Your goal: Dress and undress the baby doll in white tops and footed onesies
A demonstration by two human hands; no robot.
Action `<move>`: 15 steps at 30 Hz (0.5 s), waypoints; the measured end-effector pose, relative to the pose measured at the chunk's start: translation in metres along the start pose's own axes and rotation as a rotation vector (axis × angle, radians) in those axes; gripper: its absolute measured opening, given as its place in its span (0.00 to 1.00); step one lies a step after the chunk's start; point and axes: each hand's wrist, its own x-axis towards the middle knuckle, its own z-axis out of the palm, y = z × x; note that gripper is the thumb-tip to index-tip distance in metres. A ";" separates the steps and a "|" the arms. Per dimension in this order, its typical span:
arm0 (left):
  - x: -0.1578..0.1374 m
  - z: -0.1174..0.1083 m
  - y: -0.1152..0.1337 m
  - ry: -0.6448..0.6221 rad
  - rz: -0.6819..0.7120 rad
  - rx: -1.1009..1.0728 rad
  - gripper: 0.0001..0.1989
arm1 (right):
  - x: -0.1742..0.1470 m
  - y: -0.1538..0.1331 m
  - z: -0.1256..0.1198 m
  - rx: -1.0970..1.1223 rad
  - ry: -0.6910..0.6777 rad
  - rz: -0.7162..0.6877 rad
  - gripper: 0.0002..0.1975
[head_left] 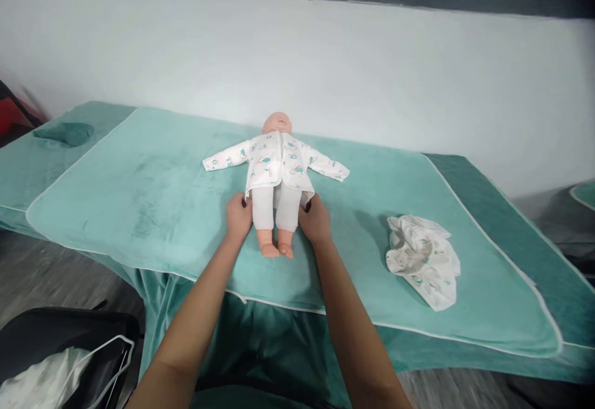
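Note:
A baby doll (279, 123) lies on its back on the green bed cover, head toward the wall and bare feet toward me. It wears a white printed baby jacket (266, 164) with both sleeves spread out sideways, and white trousers (263, 207). My left hand (238, 215) is closed on the jacket's lower hem at the left side of the doll. On the other side, my right hand (315, 218) pinches the hem's right corner. Both hands rest low beside the doll's legs. The fingertips are partly hidden.
A crumpled white printed cloth garment (424, 260) lies on the bed cover (153, 173) to the right. At the lower left stands a black chair (69, 322) bearing pale cloth and a white hanger (125, 359). A white wall (297, 62) runs behind the bed.

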 end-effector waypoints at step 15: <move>-0.001 0.000 -0.003 0.071 -0.013 -0.079 0.07 | -0.015 0.003 0.001 0.054 0.204 0.098 0.17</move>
